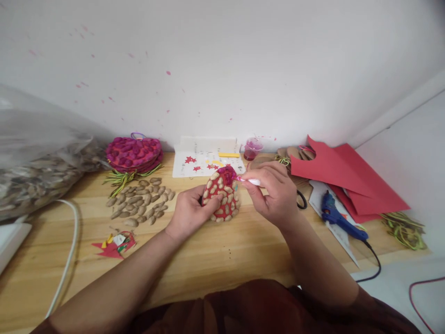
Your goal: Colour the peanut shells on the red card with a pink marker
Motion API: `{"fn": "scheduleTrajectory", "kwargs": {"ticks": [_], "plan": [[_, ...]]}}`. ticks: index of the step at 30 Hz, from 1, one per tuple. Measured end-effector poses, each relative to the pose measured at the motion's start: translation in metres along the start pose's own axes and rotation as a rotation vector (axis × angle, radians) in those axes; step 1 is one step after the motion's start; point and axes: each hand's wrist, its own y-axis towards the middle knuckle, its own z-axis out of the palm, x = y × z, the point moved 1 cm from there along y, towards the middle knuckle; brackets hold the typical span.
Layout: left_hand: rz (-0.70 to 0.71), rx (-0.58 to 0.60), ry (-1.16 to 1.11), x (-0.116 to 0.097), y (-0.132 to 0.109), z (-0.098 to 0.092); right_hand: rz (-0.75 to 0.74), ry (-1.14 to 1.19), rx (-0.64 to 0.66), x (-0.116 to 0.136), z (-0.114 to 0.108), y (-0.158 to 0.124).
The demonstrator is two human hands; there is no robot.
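Apparent painting step: left hand point(190, 208) grips peanut-covered piece point(229, 199), right hand point(276, 194) grasps applicator point(253, 181); further strokes likely require steady support.

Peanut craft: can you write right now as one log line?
left hand: holds red peanut-covered piece | right hand: holds white-handled applicator, tip at magenta patch | paint cup: near wall

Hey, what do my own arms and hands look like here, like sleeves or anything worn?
Your left hand and right hand wear no gloves, and no watch or bracelet shows. Dark reddish-brown sleeves leave both forearms bare.
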Motion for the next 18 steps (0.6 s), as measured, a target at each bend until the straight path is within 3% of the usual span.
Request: {"fn": "scheduleTrajectory", "kwargs": {"ticks": [12, 18], "plan": [[-0.009, 0.021, 0.020, -0.0007, -0.0008, 0.0007, -0.011, 0.011, -0.053, -0.0013, 0.0003, 0.0022], [-0.071, 0.026, -0.092, 0.0031, 0.0003, 0.0011, -0.019, -0.006, -0.010, -0.0013, 0.0019, -0.0004]]}}
